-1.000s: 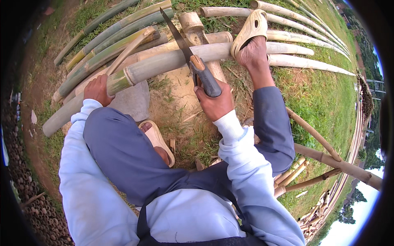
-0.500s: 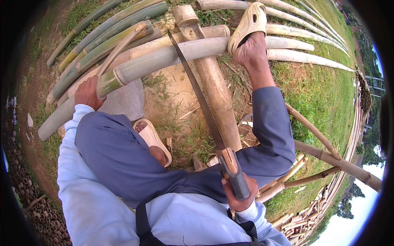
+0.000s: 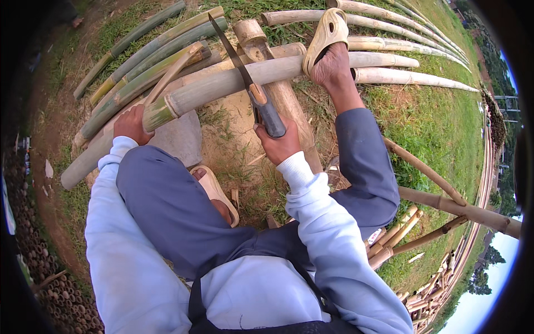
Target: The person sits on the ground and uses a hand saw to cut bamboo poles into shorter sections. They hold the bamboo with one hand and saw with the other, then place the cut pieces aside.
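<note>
A bamboo pole (image 3: 208,91) was laid across a log (image 3: 292,111); a foot (image 3: 335,69) was planted on it, right of the saw (image 3: 245,77). The left hand (image 3: 131,123) was placed toward the pole's left end, the right hand (image 3: 280,143) before it. Further poles (image 3: 167,38) were spread behind, left and right.

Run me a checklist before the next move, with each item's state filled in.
1. Right hand closed around the handle of the saw: ok.
2. Left hand on the bamboo pole, apart from the blade: ok.
3. Right foot, in its sandal, on the pole: ok.
4. Right foot apart from the blade: ok, it sits to the blade's right.
5. Blade seated in a cut: cannot tell; it crosses the pole, but no cut shows clearly.
6. Pole firmly supported by the notched bamboo post: cannot tell; the contact is hidden.
</note>
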{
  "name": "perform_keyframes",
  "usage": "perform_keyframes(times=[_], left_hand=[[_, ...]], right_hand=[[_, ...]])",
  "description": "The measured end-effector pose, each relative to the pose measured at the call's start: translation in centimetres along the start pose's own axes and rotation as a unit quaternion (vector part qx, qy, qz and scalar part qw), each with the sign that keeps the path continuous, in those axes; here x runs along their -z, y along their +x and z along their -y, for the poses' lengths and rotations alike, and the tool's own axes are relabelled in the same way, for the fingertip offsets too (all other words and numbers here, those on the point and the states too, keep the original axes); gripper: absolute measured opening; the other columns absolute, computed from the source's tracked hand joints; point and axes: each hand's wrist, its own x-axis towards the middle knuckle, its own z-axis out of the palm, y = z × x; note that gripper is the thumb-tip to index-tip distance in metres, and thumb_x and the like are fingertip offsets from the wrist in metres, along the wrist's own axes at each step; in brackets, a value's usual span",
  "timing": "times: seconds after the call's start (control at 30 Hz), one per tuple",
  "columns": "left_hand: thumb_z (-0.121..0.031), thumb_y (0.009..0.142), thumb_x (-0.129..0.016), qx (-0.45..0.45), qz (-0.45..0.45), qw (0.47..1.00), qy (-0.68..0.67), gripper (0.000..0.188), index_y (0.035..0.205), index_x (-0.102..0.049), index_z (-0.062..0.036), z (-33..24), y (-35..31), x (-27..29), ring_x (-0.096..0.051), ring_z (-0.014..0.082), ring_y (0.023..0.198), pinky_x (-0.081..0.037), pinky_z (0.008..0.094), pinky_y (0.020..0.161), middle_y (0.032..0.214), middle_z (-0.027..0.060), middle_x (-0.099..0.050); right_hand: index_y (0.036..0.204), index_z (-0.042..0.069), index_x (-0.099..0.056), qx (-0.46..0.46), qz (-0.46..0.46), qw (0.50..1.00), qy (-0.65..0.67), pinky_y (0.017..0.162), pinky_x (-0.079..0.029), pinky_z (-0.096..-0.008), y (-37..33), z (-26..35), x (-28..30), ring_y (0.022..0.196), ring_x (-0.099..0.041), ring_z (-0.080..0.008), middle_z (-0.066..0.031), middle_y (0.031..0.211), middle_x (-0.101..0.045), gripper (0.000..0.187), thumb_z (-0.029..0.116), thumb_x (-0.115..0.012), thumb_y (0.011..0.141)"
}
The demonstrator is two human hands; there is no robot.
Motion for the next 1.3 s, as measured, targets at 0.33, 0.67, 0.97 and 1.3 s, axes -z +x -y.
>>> perform_keyframes(times=[0.33, 0.67, 0.97, 1.3], left_hand=[[-0.029, 0.058, -0.094, -0.001, -0.013, 1.000, -0.002, 0.075, 0.120, -0.055, -0.0087, 0.7, -3.4, -0.1, -0.067, 0.0343, 0.099, -0.055, 0.0443, 0.087, 0.107, 0.0127, -0.065], [-0.033, 0.059, -0.089, 0.029, 0.156, 0.982, -0.098, 0.076, 0.123, -0.057, -0.0085, -0.6, -1.3, 3.0, -0.067, 0.0403, 0.103, -0.052, 0.0488, 0.091, 0.110, 0.0185, -0.069], [-0.027, 0.059, -0.090, -0.003, 0.077, 0.996, -0.042, 0.072, 0.119, -0.057, -0.0050, -0.8, -2.6, 1.0, -0.067, 0.0379, 0.099, -0.054, 0.0471, 0.086, 0.105, 0.0172, -0.067], [-0.021, 0.056, -0.089, -0.017, -0.062, 0.998, 0.015, 0.076, 0.124, -0.057, -0.0060, -1.1, -5.0, -1.5, -0.061, 0.0321, 0.101, -0.050, 0.0427, 0.089, 0.106, 0.0113, -0.061]], right_hand=[[0.105, -0.003, -0.067, -0.043, 0.026, 0.998, -0.045, 0.072, -0.051, -0.0343, -2.2, 2.6, -0.5, 0.073, -0.063, -0.0194, -0.0143, 0.081, -0.066, 0.021, 0.008, -0.074, 0.088], [0.103, -0.003, -0.068, -0.052, -0.001, 0.999, 0.011, 0.070, -0.050, -0.0301, -2.2, 0.0, 1.6, 0.073, -0.060, -0.0113, -0.0074, 0.078, -0.066, 0.017, 0.006, -0.073, 0.090], [0.092, -0.005, -0.066, -0.054, 0.052, 0.997, -0.026, 0.065, -0.049, -0.0318, 0.8, 6.2, 2.8, 0.067, -0.059, -0.0132, -0.0076, 0.072, -0.064, 0.014, 0.006, -0.074, 0.086], [0.102, -0.004, -0.067, -0.032, 0.044, 0.998, -0.013, 0.069, -0.049, -0.0290, -3.2, 4.0, 2.6, 0.075, -0.061, -0.0108, -0.0060, 0.080, -0.066, 0.015, 0.003, -0.071, 0.090]])
